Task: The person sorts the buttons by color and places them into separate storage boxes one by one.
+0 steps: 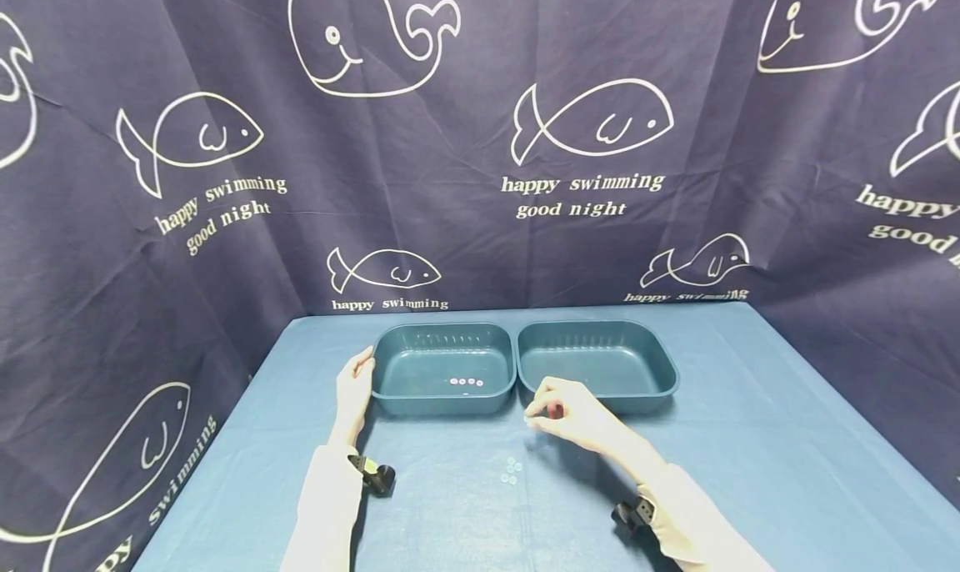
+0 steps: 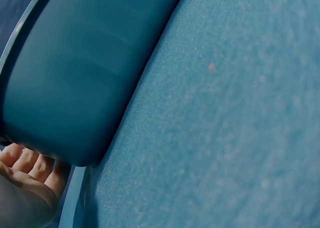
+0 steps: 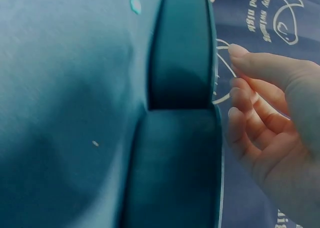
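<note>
My left hand (image 1: 356,388) rests against the left end of the left teal bin (image 1: 442,405); in the left wrist view its fingers (image 2: 42,167) lie along the bin's end wall. Several small pinkish round pieces (image 1: 462,382) lie in a row inside this bin. My right hand (image 1: 572,418) hovers by the near left corner of the right teal bin (image 1: 637,403), thumb and forefinger brought close together, the other fingers bent. I cannot tell whether something small sits between those fingertips. Several small pale teal round pieces (image 1: 512,479) lie on the cloth in front.
Both bins stand side by side near the back edge of a blue cloth-covered table (image 1: 442,514). A dark curtain (image 1: 480,247) with white fish and whale drawings hangs behind and at both sides. Small black wrist cameras (image 1: 381,477) sit on both wrists.
</note>
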### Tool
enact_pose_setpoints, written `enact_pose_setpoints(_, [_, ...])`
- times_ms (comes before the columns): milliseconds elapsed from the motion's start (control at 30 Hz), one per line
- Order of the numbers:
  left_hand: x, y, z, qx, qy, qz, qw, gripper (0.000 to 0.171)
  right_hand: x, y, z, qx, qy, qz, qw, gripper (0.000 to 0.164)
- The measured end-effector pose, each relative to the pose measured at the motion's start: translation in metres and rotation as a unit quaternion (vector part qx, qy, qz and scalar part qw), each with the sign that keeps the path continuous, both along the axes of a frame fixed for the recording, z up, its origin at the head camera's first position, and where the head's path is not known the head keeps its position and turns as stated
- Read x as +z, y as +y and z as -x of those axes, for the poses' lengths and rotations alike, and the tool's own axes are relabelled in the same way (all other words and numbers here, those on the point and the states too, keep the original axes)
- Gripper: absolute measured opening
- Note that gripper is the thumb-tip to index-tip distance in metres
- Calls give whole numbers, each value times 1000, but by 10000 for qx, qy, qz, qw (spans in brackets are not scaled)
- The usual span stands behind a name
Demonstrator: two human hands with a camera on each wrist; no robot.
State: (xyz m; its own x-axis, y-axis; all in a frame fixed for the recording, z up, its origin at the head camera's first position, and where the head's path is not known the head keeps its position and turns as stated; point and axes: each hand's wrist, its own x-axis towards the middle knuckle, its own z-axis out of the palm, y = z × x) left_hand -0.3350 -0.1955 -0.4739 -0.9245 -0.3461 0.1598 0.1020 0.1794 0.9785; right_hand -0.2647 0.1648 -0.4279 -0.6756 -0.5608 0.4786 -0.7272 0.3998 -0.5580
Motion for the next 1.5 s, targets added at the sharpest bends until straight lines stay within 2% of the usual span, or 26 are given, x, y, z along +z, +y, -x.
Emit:
enact_pose_setpoints(233, [0,1,0,28,11,-20,10000,37,10,7,5,-365,50,36,9993,10])
enact_pose_setpoints(733, [1,1,-1,35,-22,-23,10000,37,16,25,23,-1151,-125,90,9932,12])
enact_pose_setpoints(1133, [1,0,-1,0,47,1,10000,37,10,36,39,-1693,-12,-18,9856,10])
enact_pose_setpoints(1500, [1,1,0,40,99,19,9999,37,7,47,51,-2044,-232,-61,9786,10])
